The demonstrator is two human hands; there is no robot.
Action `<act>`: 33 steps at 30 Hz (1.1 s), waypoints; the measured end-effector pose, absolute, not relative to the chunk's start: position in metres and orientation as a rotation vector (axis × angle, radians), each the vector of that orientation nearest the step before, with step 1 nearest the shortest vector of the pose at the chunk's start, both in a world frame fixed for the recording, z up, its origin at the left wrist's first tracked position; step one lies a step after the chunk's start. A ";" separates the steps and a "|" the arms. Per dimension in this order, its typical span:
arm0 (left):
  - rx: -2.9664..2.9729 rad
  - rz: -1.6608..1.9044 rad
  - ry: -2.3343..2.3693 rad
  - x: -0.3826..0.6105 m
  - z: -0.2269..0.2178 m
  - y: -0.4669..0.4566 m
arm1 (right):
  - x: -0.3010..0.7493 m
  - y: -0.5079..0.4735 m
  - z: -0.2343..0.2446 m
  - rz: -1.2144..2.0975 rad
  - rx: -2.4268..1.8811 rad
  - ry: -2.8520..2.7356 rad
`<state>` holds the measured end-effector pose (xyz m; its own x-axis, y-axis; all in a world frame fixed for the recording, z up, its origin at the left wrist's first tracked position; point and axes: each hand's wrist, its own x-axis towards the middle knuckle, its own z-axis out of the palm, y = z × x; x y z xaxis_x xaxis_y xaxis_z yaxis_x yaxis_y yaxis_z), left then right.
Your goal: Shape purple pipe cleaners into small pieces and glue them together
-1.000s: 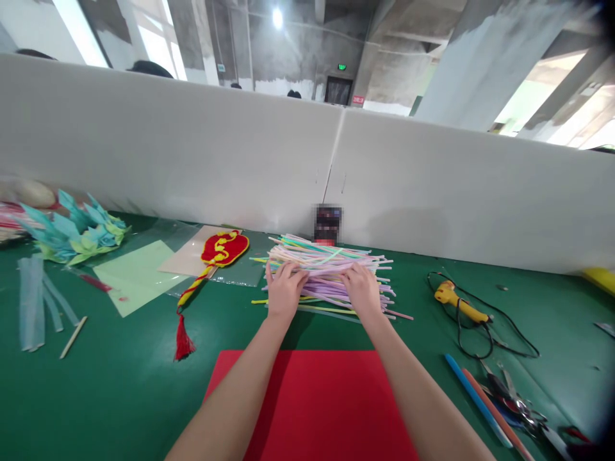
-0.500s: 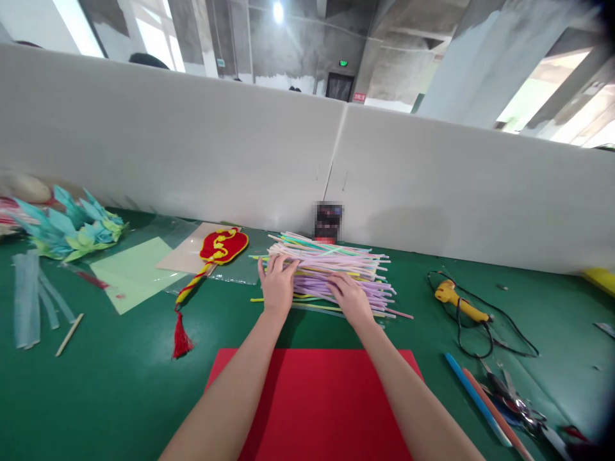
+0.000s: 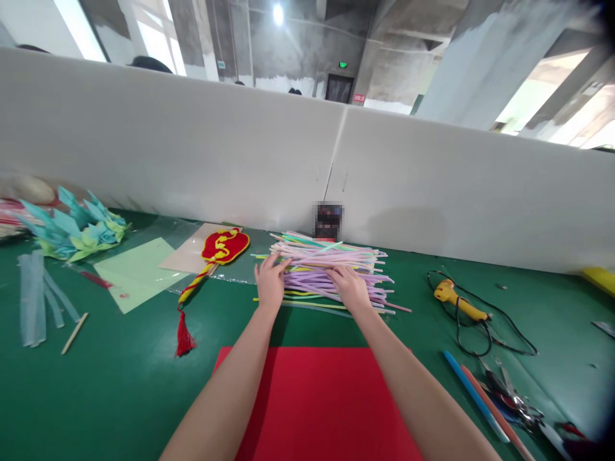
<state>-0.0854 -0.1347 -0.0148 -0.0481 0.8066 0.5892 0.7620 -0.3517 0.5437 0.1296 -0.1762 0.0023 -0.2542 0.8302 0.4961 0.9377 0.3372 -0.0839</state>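
A pile of thin pastel sticks [image 3: 331,266], pink, purple, yellow and green, lies on the green table [image 3: 120,378] near the white partition. My left hand [image 3: 269,282] rests at the pile's left end, fingers spread against the stick ends. My right hand [image 3: 350,288] lies on the front of the pile with its fingers stretched over the purple sticks. A red sheet [image 3: 321,403] lies flat on the table under my forearms.
A red and yellow ornament with a tassel [image 3: 214,256] lies to the left, beside pale paper sheets [image 3: 137,272]. Teal paper flowers [image 3: 72,227] sit far left. A yellow glue gun with a black cord [image 3: 456,304] and scissors [image 3: 509,394] lie to the right.
My left hand has slid from the top of the pile to its left end. My right hand has drawn leftward and a little nearer along the front of the sticks.
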 end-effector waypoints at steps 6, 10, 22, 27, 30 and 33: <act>2.114 1.447 1.654 -0.092 -0.016 -0.123 | 0.137 -0.182 0.002 -0.313 -1.503 -2.145; 2.055 1.475 1.702 -0.090 -0.009 -0.130 | 0.137 -0.189 0.013 -0.265 -1.507 -1.927; 1.959 1.649 1.799 -0.069 0.037 -0.171 | 0.159 -0.205 0.044 -0.059 -1.614 -1.530; 2.295 0.899 1.597 -0.039 0.040 -0.224 | 0.174 -0.214 0.060 -0.016 -1.600 -1.242; 2.386 0.632 1.536 -0.024 0.022 -0.248 | 0.171 -0.223 0.063 0.053 -1.560 -1.152; 2.397 0.638 1.544 -0.019 0.009 -0.250 | 0.160 -0.238 0.061 0.158 -1.521 -1.110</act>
